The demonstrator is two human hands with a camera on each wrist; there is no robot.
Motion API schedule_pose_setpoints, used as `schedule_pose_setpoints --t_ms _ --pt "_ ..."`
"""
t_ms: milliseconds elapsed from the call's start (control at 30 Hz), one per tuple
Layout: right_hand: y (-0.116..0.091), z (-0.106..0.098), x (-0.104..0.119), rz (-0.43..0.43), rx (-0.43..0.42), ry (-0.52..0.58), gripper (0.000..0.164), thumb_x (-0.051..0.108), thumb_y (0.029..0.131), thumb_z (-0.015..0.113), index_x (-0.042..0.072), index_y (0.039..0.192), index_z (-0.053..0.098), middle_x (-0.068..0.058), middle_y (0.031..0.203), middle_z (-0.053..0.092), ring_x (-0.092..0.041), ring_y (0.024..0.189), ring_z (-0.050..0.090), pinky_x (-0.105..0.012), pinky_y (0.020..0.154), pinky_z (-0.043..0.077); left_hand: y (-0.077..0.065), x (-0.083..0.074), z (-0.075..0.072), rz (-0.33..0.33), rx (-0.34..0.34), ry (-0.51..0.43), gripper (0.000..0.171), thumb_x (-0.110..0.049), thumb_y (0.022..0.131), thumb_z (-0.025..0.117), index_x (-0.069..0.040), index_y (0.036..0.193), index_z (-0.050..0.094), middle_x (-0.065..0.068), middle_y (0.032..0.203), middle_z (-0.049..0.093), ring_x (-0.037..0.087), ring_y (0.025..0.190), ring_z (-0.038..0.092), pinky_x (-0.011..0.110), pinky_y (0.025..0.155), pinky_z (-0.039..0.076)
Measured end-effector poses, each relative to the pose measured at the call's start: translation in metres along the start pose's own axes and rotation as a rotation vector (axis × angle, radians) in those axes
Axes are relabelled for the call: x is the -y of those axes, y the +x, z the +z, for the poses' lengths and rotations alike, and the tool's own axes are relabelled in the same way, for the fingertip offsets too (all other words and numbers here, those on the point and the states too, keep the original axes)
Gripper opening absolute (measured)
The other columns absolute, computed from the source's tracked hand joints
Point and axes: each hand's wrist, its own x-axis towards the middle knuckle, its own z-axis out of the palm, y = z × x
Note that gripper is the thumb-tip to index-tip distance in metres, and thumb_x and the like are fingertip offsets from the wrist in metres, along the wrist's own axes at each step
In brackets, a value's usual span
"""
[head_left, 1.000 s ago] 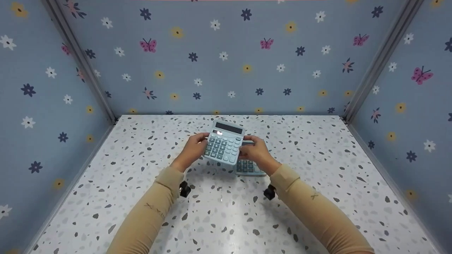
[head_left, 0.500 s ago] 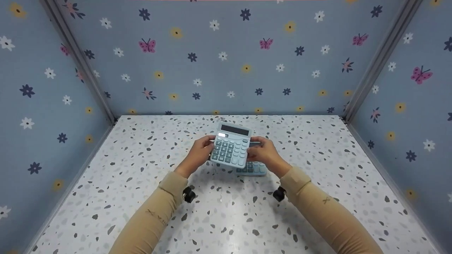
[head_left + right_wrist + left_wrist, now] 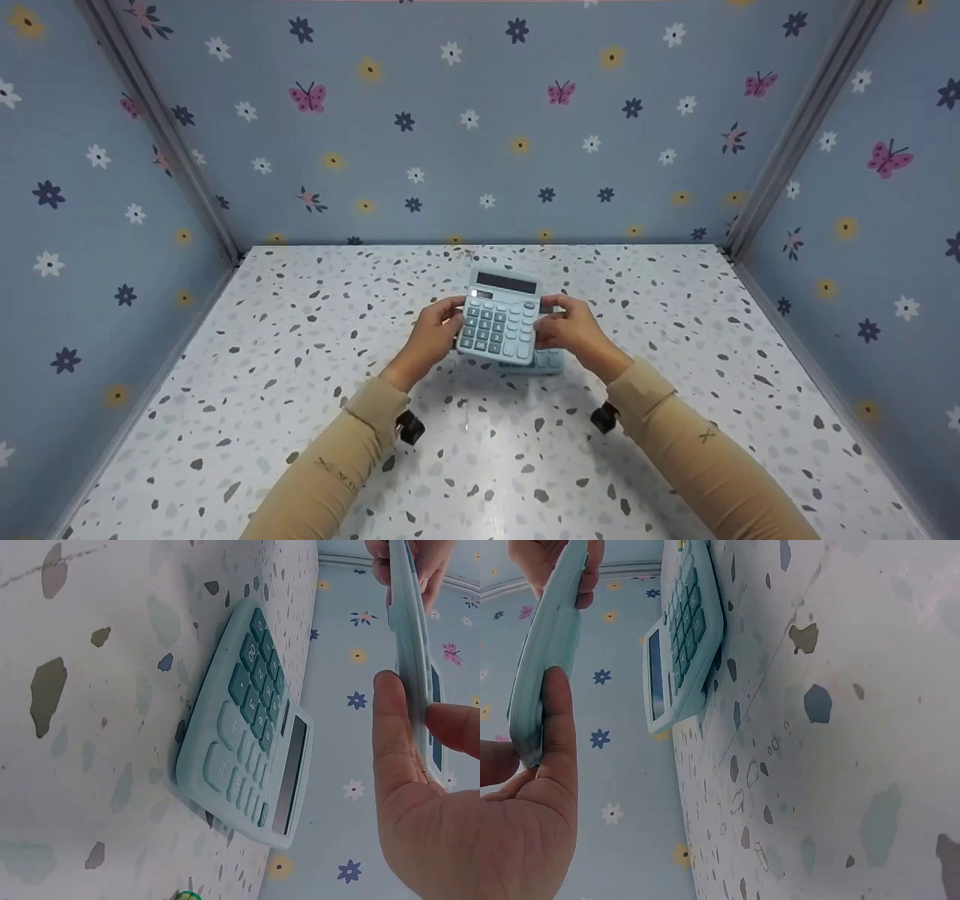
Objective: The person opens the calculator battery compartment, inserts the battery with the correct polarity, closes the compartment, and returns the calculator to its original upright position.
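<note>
A light blue calculator (image 3: 499, 319), keys and dark display facing up at me, is held in the air between both hands. My left hand (image 3: 435, 334) pinches its left edge, and my right hand (image 3: 576, 331) pinches the right edge. Both wrist views show the held calculator (image 3: 546, 652) side-on, gripped between thumb and fingers. Below it on the table lies a second calculator (image 3: 251, 724) of the same colour, with darker teal number keys. From the head view, the upper one hides most of this lower calculator (image 3: 551, 363).
The white speckled tabletop (image 3: 300, 420) is bounded by blue flowered panels (image 3: 442, 150) at the back and both sides. Black devices (image 3: 410, 427) sit under the wrists. A small green round thing (image 3: 188, 895) shows at the right wrist view's lower edge.
Both hands have carried the held calculator to the right and a little toward me, turning it slightly straighter. It now covers more of the calculator on the table, which stays put.
</note>
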Motion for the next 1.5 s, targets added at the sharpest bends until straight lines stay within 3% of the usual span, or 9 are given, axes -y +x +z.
schedule_pose_setpoints --t_ms 267,433,700,933,1100,1333,1500 --pt "-0.004 -0.006 -0.005 0.011 0.005 0.008 0.056 -0.004 0.099 0.066 -0.002 0.153 0.050 -0.018 0.110 0.074 -0.019 0.085 0.076 -0.034 0.078 0.070 -0.004 0.005 0.008 0.033 -0.009 0.013 0.043 -0.009 0.114 0.048 -0.001 0.155 0.056 0.017 0.136 0.067 0.020 0.118 0.066 0.026 0.089 0.060" --pt "-0.007 -0.012 -0.007 -0.001 0.024 -0.037 0.055 0.000 0.100 0.067 -0.004 0.152 0.049 -0.020 0.112 0.075 -0.018 0.083 0.077 -0.034 0.078 0.069 -0.007 0.007 0.012 0.044 0.004 -0.033 0.043 -0.004 0.112 0.048 0.003 0.153 0.056 0.019 0.127 0.069 0.019 0.106 0.070 0.023 0.082 0.062" --pt "-0.010 -0.023 -0.008 -0.030 0.028 -0.130 0.062 0.019 0.102 0.075 -0.004 0.154 0.049 -0.025 0.126 0.072 -0.019 0.085 0.079 -0.032 0.079 0.070 -0.011 0.005 0.012 0.042 0.031 -0.004 0.042 -0.006 0.113 0.048 0.005 0.152 0.056 0.019 0.136 0.067 0.017 0.112 0.065 0.023 0.090 0.059" --pt "-0.011 -0.029 -0.008 -0.107 0.043 -0.119 0.058 0.017 0.102 0.075 -0.006 0.151 0.053 -0.023 0.127 0.068 -0.019 0.097 0.076 -0.038 0.092 0.069 -0.011 0.007 0.012 0.041 0.102 0.006 0.043 -0.002 0.111 0.049 0.006 0.152 0.056 0.021 0.133 0.069 0.017 0.108 0.068 0.024 0.090 0.061" --pt "-0.012 -0.031 -0.006 -0.124 0.062 -0.122 0.053 0.014 0.101 0.076 -0.004 0.148 0.058 -0.023 0.130 0.069 -0.020 0.106 0.072 -0.035 0.090 0.069 -0.011 0.008 0.011 0.050 0.173 0.026 0.043 -0.002 0.111 0.048 0.006 0.152 0.057 0.020 0.130 0.071 0.014 0.102 0.069 0.024 0.087 0.060" --pt "-0.014 -0.034 -0.004 -0.095 0.071 -0.215 0.054 0.022 0.098 0.080 0.004 0.146 0.063 -0.022 0.137 0.069 -0.026 0.117 0.069 -0.037 0.092 0.067 -0.011 0.007 0.010 0.054 0.250 0.073 0.042 -0.001 0.109 0.049 0.005 0.148 0.061 0.020 0.126 0.072 0.011 0.099 0.067 0.023 0.086 0.059" --pt "-0.017 -0.033 -0.004 -0.067 0.099 -0.255 0.052 0.019 0.098 0.079 0.005 0.146 0.065 -0.021 0.130 0.072 -0.024 0.112 0.070 -0.035 0.088 0.066 -0.012 0.007 0.009 0.036 0.309 0.085 0.041 -0.002 0.110 0.047 0.004 0.148 0.061 0.019 0.125 0.073 0.011 0.098 0.067 0.023 0.086 0.060"
